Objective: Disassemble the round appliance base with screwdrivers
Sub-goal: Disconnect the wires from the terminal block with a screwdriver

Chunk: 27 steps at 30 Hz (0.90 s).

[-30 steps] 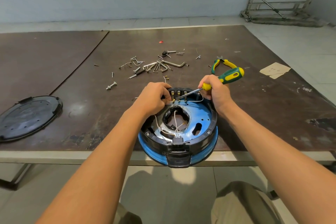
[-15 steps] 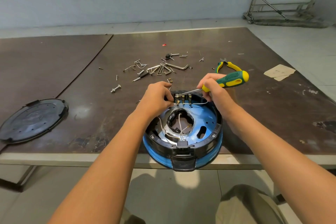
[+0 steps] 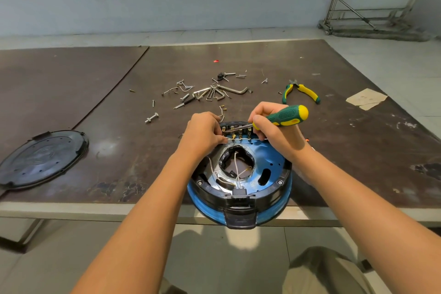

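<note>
Desk [image 3: 334, 150] edge keeps the base [image 3: 269, 160] close to you. Your left hand [image 3: 202, 133] pinches a wire [image 3: 243, 138] aside; your right hand [image 3: 274, 133] grips the screwdriver [image 3: 286, 116].

- Screwdriver [image 3: 286, 116]: dark green handle, yellow cap and yellow patches.
- Appliance base [image 3: 267, 157]: bright blue, black rim.
- Wire [image 3: 243, 138]: white.
- Pliers [image 3: 307, 93]: green and yellow grips.
- Round cover [image 3: 43, 157]: black.
- Table [image 3: 334, 150]: dark brown, pale scuffs.
- Loose screws [image 3: 151, 118]: silver.
- Paper scrap [image 3: 366, 99]: beige.

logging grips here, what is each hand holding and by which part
The right hand grips the screwdriver by the front of its handle. The left hand pinches a white wire at the base's far edge.
</note>
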Motion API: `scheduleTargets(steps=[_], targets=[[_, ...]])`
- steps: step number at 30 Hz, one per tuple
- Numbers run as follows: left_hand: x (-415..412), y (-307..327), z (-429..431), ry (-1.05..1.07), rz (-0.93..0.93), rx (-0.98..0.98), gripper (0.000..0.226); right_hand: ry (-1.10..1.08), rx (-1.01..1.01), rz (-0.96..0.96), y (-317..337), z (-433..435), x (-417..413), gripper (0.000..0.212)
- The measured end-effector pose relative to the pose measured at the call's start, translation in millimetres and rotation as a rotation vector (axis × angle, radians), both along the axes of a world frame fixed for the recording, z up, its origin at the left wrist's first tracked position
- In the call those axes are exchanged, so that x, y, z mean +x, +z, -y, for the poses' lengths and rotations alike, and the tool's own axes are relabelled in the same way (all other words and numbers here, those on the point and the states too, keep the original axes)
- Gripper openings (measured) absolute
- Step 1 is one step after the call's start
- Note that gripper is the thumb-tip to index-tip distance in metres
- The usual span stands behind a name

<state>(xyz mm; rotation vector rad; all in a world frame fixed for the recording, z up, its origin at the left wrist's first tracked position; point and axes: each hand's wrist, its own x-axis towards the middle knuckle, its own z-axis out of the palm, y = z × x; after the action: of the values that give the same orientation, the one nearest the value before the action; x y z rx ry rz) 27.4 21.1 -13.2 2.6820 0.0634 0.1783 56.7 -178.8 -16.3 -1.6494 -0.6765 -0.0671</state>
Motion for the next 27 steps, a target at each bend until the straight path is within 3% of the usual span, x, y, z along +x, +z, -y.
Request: scheduleTargets(steps=[14,18,23,27], targets=[[0.5,-0.6,-2.3,0.007,0.006,-0.048,0.001,0.022,-0.010,0.027,-4.6,2.1,4.5,0.025],[3.2,-2.4,-3.0,0.046,0.009,-0.082,0.006,0.023,-0.007,0.026,-4.1,1.3,5.0,0.033],[2.9,-1.9,-3.0,0.036,-0.007,-0.065,0.004,0.030,-0.040,0.045,-4.7,2.1,5.0,0.024],[2.4,0.2,-2.4,0.018,-0.025,-0.017,0.006,0.070,-0.110,0.122,-3.2,2.0,2.8,0.028]])
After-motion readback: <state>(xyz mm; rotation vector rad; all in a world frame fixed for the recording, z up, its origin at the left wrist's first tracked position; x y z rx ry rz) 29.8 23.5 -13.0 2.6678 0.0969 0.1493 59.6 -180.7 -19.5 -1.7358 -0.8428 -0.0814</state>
